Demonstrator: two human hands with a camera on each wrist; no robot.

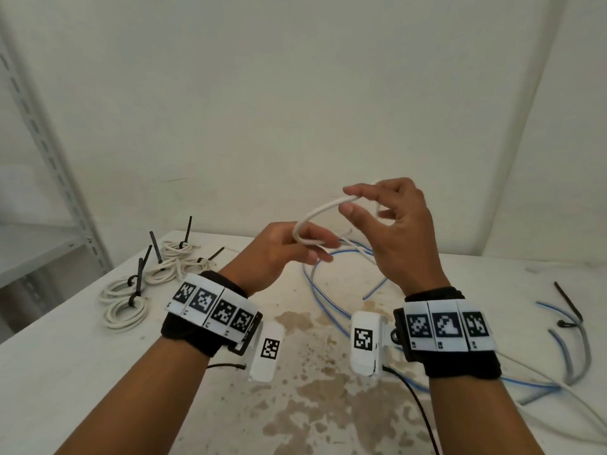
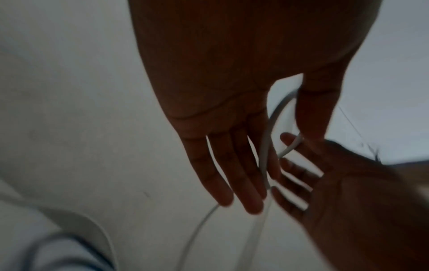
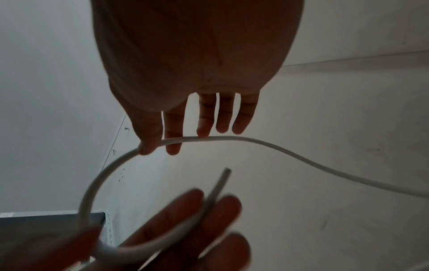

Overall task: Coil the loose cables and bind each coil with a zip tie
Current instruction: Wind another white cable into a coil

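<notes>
White cable (image 1: 323,208), above the table (image 1: 98,372): light, springy. Left hand (image 1: 279,254) pinches its end; right hand (image 1: 391,224) pinches the loop's top, the likely best hold.

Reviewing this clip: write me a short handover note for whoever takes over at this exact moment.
Left hand: holds the cut end of the thin white cable between its fingers.
Right hand: pinches the same cable, shaping its first loop in the air.
Done: cream cable coils bound with black zip ties lie at the table's left.
Left: finish and tie this coil; the loose blue cable and grey cable remain on the white table, a spare black zip tie at right.
</notes>
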